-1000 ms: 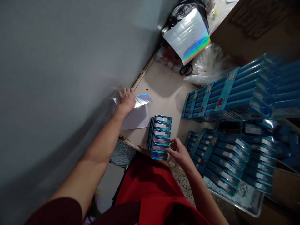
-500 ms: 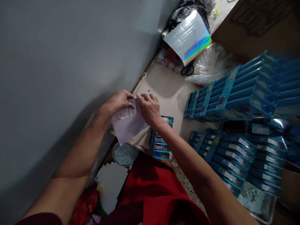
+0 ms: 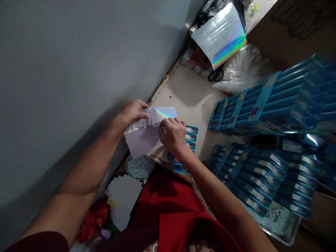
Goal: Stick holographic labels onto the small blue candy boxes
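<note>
Head view: the left hand [image 3: 135,112] holds the label sheet [image 3: 144,140] at the counter [image 3: 185,85] edge; the right hand [image 3: 173,137] curls over it, any pinch hidden. A taut, flat sheet should best avoid creased labels [image 3: 145,122].

The thin, pale sheet [image 3: 144,138] slants over the near edge of the bench [image 3: 186,89], small label outlines banded across it, its right end glinting silver and rainbow.

Left hand [image 3: 134,112] just beside right hand [image 3: 173,137] (the latter loosely curled)
</note>
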A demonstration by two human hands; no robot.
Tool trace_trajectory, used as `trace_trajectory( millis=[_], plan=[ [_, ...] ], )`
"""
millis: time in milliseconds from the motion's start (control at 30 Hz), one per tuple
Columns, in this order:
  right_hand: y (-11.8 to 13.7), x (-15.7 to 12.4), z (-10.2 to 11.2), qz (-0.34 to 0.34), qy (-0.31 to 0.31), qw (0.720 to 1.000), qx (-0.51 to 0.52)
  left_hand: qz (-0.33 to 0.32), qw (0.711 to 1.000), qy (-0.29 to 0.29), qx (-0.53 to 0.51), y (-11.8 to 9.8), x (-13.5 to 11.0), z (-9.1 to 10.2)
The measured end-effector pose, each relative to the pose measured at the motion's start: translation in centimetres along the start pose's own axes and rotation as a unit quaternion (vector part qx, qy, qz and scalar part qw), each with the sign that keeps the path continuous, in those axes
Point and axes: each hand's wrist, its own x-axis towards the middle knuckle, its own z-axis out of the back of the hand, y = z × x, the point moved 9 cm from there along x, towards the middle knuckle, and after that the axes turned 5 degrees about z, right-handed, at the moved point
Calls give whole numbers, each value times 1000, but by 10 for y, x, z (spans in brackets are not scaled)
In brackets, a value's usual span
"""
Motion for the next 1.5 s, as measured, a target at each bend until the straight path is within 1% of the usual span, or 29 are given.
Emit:
trace_trajectory(
  millis=[33, 67, 100, 133, 167, 200, 233, 267, 300, 367, 400, 433, 467, 567, 600, 667, 733, 800, 833, 867, 900, 967, 1033, 1100, 1167, 1267, 1367, 1500],
  plan=[
    [-7, -10, 4, -43, 6, 997, 59, -18, 999, -41, 27, -2, 3, 1],
    [-14, -22, 8, -90, 12, 987, 132, -43, 995, -81, 44, -6, 3, 0],
    [-22, -36, 9, -137, 19, 968, 211, -74, 989, -119, 45, -10, -2, -1],
    [-28, -50, 8, -181, 30, 939, 291, -101, 983, -153, 24, -14, -10, -3],
    [-33, -64, 6, -220, 40, 905, 362, -114, 977, -179, -14, -13, -21, -6],
    [-36, -78, 5, -252, 47, 871, 420, -111, 975, -183, -68, -9, -34, -13],
    [-39, -90, 4, -276, 53, 840, 464, -93, 973, -162, -137, -3, -47, -25],
    [-41, -100, 4, -295, 54, 817, 493, -65, 966, -124, -218, 4, -60, -41],
    [-44, -109, 5, -310, 52, 801, 510, -39, 950, -62, -303, 9, -74, -62],
    [-48, -124, 5, -333, 52, 781, 526, -12, 894, 67, -444, 6, -104, -105],
    [-49, -130, 4, -342, 59, 773, 532, -10, 867, 113, -486, 2, -117, -122],
    [-50, -136, 2, -349, 67, 766, 536, -9, 848, 137, -512, -3, -127, -135],
    [-50, -142, 1, -355, 76, 759, 540, -7, 838, 146, -526, -5, -133, -146],
    [-49, -158, -2, -365, 100, 747, 546, 25, 829, 136, -542, -6, -135, -168],
    [-49, -164, -2, -368, 107, 743, 549, 40, 826, 144, -543, -6, -134, -175],
    [-47, -175, -3, -373, 124, 731, 557, 62, 822, 180, -537, -7, -133, -188],
    [-45, -186, -4, -378, 143, 720, 564, 68, 819, 210, -530, -8, -135, -196],
    [-47, -196, -4, -382, 154, 721, 557, 71, 818, 217, -527, -6, -140, -199],
    [-51, -201, -4, -385, 155, 730, 543, 75, 822, 211, -524, -4, -142, -199],
    [-56, -206, -3, -389, 152, 747, 518, 80, 828, 200, -517, -2, -145, -200],
    [-63, -210, -2, -393, 148, 769, 482, 86, 837, 184, -508, 0, -149, -200],
    [-76, -216, 2, -392, 139, 821, 391, 104, 857, 142, -485, 5, -157, -201],
    [-85, -217, 7, -376, 139, 867, 298, 117, 874, 97, -462, 8, -167, -201],
    [-89, -214, 9, -349, 153, 899, 214, 124, 887, 58, -440, 10, -176, -202],
    [-89, -210, 11, -322, 169, 921, 140, 130, 892, 30, -432, 12, -183, -203],
    [-87, -204, 11, -297, 182, 934, 77, 146, 879, 15, -455, 15, -190, -205],
    [-87, -200, 9, -297, 191, 934, 49, 152, 863, 5, -482, 18, -194, -203],
    [-86, -196, 6, -291, 198, 935, 35, 158, 856, -3, -493, 22, -195, -206]
  ],
)
